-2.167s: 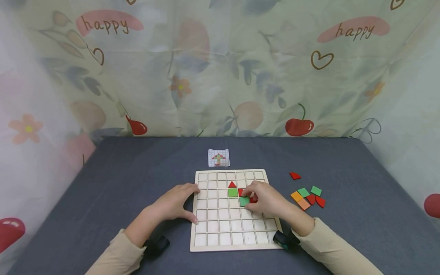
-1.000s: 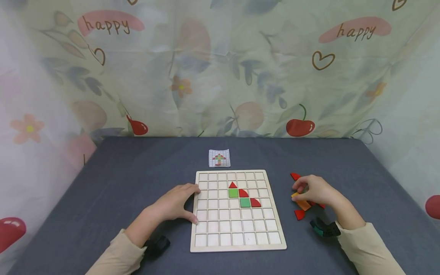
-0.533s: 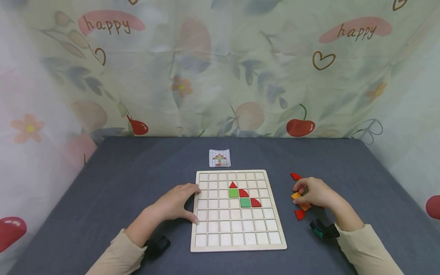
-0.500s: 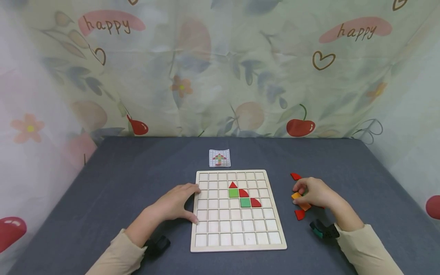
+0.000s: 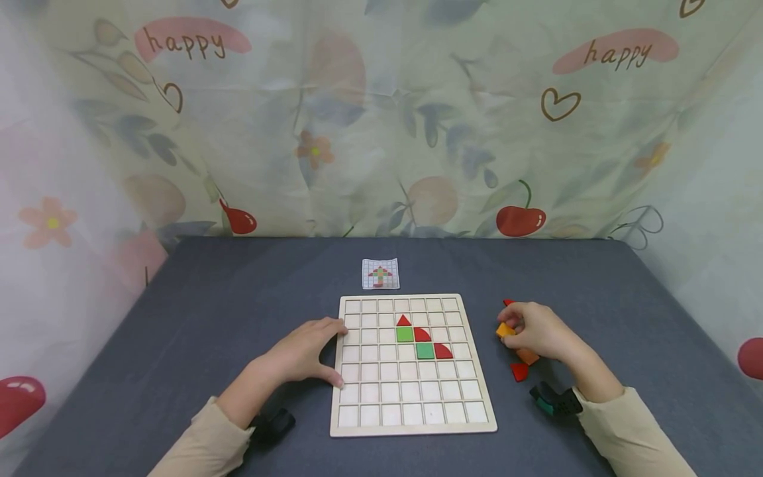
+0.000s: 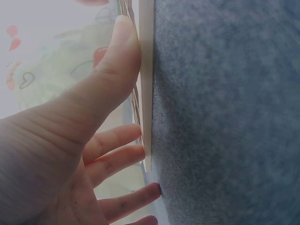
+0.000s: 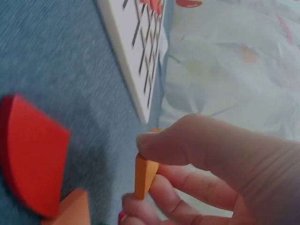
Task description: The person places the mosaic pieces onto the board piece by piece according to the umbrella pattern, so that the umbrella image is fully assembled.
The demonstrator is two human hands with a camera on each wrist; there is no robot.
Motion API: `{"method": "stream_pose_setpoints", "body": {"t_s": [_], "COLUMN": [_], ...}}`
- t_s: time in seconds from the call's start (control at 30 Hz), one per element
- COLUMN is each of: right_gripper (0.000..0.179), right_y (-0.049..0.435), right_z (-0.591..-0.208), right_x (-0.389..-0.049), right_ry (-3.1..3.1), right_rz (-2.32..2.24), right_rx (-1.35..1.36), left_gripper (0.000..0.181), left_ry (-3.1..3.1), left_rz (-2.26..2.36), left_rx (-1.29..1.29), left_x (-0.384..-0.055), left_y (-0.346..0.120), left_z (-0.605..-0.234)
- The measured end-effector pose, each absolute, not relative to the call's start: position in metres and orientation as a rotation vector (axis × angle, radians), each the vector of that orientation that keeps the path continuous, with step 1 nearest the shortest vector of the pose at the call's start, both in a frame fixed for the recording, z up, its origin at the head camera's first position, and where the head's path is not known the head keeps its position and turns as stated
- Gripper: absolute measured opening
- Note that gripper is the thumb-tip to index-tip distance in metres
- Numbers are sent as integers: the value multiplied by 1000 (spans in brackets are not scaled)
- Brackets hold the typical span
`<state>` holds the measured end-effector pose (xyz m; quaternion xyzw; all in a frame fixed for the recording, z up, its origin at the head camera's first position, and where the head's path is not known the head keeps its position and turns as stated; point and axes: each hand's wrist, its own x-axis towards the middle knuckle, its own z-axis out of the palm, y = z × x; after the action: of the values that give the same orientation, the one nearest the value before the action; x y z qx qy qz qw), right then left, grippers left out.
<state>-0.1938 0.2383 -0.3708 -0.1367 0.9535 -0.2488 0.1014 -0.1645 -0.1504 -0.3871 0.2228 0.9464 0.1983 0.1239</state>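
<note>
My right hand (image 5: 533,329) pinches a yellow-orange tile (image 5: 505,330) between thumb and fingers, just off the right edge of the pale gridded board (image 5: 390,391); the tile looks tilted in the right wrist view and seems clear of the worktop (image 5: 268,278), though I can't be sure its lowest edge is; my left hand (image 5: 301,351) lies spread at the board's left edge, thumb over the rim, gripping nothing; the likeliest trouble, I think, is the tile turning or slipping, since it is thin and a slack pinch would let it swing; close by lie an orange tile (image 5: 528,356) and a red piece (image 5: 520,372), so a low sweep of my wrist could drag them along, and I can't tell how many more my fingers hide; on the board a green square (image 5: 425,351) sits right beside a red quarter-round (image 5: 443,351), so a careless fingertip coming in from the right could knock either askew; a tile lowered crooked would probably catch on the raised grid lines; and if I pushed leftward too hard, the board might slide, because my left hand only touches it rather than clasping it.
</note>
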Motion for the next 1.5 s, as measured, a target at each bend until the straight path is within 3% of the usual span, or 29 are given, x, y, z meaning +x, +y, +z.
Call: {"method": "stream_pose_setpoints", "body": {"t_s": [0.5,0.87,1.17,1.5], "right_gripper": [29,36,26,29], "right_y": [208,184,172,156], "right_z": [-364,-365,-370,-372], "right_x": [-186,-181,-177,-173], "right_ry": [2836,2765,2727,2690], "right_rz": [-878,-946,-1002,-1022], "right_rx": [-661,-637,-705,-747], "left_gripper": [84,84,84,84], "left_ry": [2760,2770,2774,2772], "left_rz": [570,574,570,572], "left_rx": [655,677,669,678], "left_x": [-165,-164,-164,-165], "left_y": [-151,-151,-151,-152], "left_z": [-388,-388,-387,-388]}}
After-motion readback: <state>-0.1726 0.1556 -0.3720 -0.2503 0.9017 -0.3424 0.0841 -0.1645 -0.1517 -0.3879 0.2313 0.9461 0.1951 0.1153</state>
